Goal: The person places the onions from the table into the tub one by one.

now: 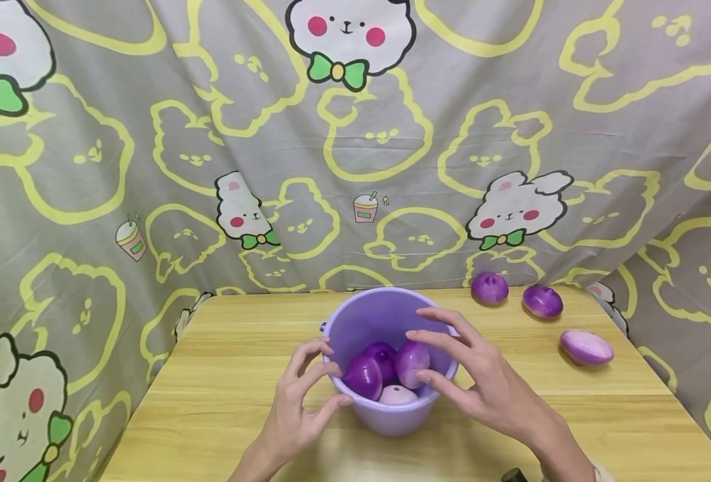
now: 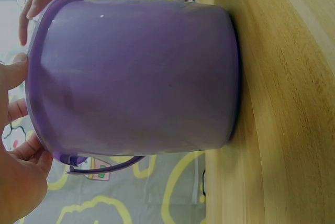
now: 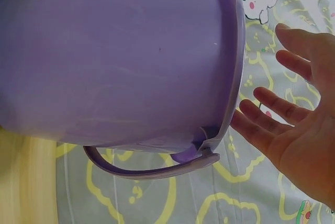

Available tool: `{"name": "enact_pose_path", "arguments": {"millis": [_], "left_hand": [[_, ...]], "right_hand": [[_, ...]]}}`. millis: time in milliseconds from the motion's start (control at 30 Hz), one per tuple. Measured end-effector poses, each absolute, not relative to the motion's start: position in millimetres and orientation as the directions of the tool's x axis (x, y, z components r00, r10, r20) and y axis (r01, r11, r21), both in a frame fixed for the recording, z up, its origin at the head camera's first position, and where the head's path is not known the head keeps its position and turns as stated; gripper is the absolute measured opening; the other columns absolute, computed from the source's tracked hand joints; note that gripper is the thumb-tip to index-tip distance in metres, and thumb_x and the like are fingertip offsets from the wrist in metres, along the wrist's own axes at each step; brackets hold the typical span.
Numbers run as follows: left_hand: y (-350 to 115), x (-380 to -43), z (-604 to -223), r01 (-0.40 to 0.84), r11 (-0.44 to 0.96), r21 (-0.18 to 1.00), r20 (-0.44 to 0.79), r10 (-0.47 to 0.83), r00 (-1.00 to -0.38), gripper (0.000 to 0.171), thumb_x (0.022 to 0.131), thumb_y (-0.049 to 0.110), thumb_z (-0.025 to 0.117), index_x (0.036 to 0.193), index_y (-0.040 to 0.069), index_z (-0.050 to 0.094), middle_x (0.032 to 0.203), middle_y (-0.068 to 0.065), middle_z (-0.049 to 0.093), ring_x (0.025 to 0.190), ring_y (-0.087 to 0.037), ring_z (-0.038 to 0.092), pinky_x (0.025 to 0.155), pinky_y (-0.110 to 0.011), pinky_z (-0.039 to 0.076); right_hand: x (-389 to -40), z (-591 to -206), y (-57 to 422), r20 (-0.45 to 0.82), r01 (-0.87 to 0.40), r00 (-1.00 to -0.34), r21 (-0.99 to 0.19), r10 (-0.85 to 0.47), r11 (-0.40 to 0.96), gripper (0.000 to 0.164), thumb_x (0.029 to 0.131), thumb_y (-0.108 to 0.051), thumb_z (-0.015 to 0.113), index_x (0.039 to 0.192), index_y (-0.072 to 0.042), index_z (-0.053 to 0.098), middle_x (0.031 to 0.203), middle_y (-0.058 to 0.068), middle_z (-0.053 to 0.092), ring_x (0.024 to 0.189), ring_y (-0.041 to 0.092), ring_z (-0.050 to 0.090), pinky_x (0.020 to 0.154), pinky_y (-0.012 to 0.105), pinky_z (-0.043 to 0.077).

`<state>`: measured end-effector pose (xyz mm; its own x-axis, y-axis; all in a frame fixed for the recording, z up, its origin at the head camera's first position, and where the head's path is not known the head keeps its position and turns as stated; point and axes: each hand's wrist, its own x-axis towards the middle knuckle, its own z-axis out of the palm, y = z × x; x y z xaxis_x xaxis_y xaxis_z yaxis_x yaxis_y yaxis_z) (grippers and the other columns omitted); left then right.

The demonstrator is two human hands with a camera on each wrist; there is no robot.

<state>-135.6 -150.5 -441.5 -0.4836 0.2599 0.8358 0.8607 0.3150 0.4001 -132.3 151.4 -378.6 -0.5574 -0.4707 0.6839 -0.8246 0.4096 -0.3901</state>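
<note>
A purple bucket (image 1: 391, 418) stands upright on the table, holding several purple onions. Two are deep purple, including the left onion (image 1: 363, 378); a lighter onion (image 1: 412, 363) lies at the right, and a pale onion (image 1: 398, 395) shows at the front. My left hand (image 1: 300, 395) grips the left rim, its fingertips at the edge and thumb at the front. In the left wrist view, its fingers (image 2: 34, 153) touch the rim near the handle. Above the right rim, my right hand (image 1: 482, 368) has spread fingers; the right wrist view shows that hand (image 3: 298, 109) holding nothing.
Three onions lie at the table's right: one at the back (image 1: 490, 288), a dark onion (image 1: 543, 302) beside it, and a pale-sided onion (image 1: 586, 348) nearer. A patterned curtain (image 1: 343, 147) hangs behind the wooden table (image 1: 229, 375). A dark object (image 1: 514, 476) shows at the bottom edge.
</note>
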Motion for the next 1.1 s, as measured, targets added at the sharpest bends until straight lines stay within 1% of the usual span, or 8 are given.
{"name": "enact_pose_path", "arguments": {"millis": [133,467,533,700,833,933,1000,1100], "left_hand": [[-150.3,-135.1,-440.6,0.861,0.314,0.401,0.836,0.259,-0.484,0.025,0.088,0.026,0.083,0.100,0.012,0.067,0.120,-0.014,0.056,0.123,-0.039,0.054,0.116,-0.032,0.040],[-151.1,-136.0,-442.3,0.859,0.316,0.403,0.833,0.264,-0.487,0.025,0.088,0.026,0.083,0.100,0.012,0.067,0.121,-0.014,0.055,0.123,-0.040,0.053,0.116,-0.032,0.040],[-150.9,-135.8,-441.8,0.859,0.316,0.403,0.832,0.264,-0.487,0.025,0.088,0.026,0.083,0.100,0.012,0.067,0.121,-0.014,0.055,0.124,-0.039,0.053,0.116,-0.032,0.040],[-150.1,-135.8,-440.9,0.860,0.314,0.401,0.833,0.264,-0.485,0.024,0.088,0.026,0.082,0.100,0.012,0.067,0.121,-0.015,0.055,0.124,-0.038,0.053,0.116,-0.032,0.040],[-150.5,-136.7,-442.8,0.861,0.312,0.402,0.833,0.264,-0.485,0.025,0.088,0.027,0.083,0.100,0.012,0.067,0.122,-0.015,0.055,0.124,-0.038,0.053,0.116,-0.032,0.040],[-151.3,-137.7,-445.3,0.859,0.314,0.404,0.832,0.264,-0.488,0.025,0.088,0.028,0.083,0.100,0.012,0.067,0.122,-0.015,0.055,0.124,-0.038,0.053,0.117,-0.032,0.040],[-151.9,-138.3,-446.8,0.857,0.317,0.406,0.831,0.264,-0.491,0.026,0.088,0.028,0.083,0.101,0.012,0.067,0.122,-0.014,0.055,0.124,-0.038,0.053,0.117,-0.032,0.040],[-152.5,-138.6,-448.0,0.856,0.319,0.407,0.830,0.263,-0.492,0.026,0.088,0.028,0.083,0.101,0.013,0.067,0.122,-0.014,0.055,0.125,-0.038,0.053,0.117,-0.032,0.039]], "right_hand": [[-132.8,-377.8,152.7,0.684,-0.823,-0.559,-0.392,-0.469,0.410,0.053,0.091,-0.023,0.079,0.141,-0.023,0.061,0.151,0.004,0.048,0.135,0.028,0.052,0.111,0.019,0.041],[-138.7,-374.0,165.5,0.711,-0.817,-0.556,-0.375,-0.430,0.437,0.051,0.092,-0.022,0.079,0.140,-0.021,0.061,0.148,0.006,0.050,0.129,0.022,0.056,0.107,0.016,0.044],[-140.0,-373.1,169.5,0.715,-0.811,-0.561,-0.373,-0.417,0.451,0.051,0.091,-0.021,0.080,0.139,-0.021,0.062,0.147,0.007,0.051,0.128,0.023,0.056,0.108,0.017,0.043],[-143.9,-371.5,180.2,0.736,-0.801,-0.561,-0.370,-0.377,0.471,0.050,0.091,-0.022,0.080,0.138,-0.017,0.064,0.146,0.010,0.052,0.132,0.029,0.051,0.115,0.023,0.038],[-147.4,-371.2,187.1,0.763,-0.806,-0.546,-0.365,-0.347,0.467,0.046,0.096,-0.034,0.074,0.135,-0.013,0.065,0.145,0.012,0.054,0.134,0.031,0.050,0.118,0.025,0.035],[-149.7,-370.8,190.9,0.782,-0.813,-0.530,-0.358,-0.329,0.459,0.048,0.099,-0.043,0.067,0.134,-0.010,0.066,0.143,0.015,0.055,0.133,0.031,0.051,0.118,0.026,0.036],[-150.8,-370.1,193.2,0.792,-0.817,-0.521,-0.353,-0.319,0.456,0.050,0.099,-0.045,0.066,0.133,-0.008,0.066,0.142,0.016,0.056,0.133,0.032,0.051,0.117,0.025,0.038],[-151.2,-368.4,196.9,0.793,-0.812,-0.525,-0.358,-0.309,0.461,0.049,0.097,-0.041,0.070,0.133,-0.007,0.066,0.140,0.016,0.057,0.133,0.032,0.051,0.115,0.023,0.039]]}}
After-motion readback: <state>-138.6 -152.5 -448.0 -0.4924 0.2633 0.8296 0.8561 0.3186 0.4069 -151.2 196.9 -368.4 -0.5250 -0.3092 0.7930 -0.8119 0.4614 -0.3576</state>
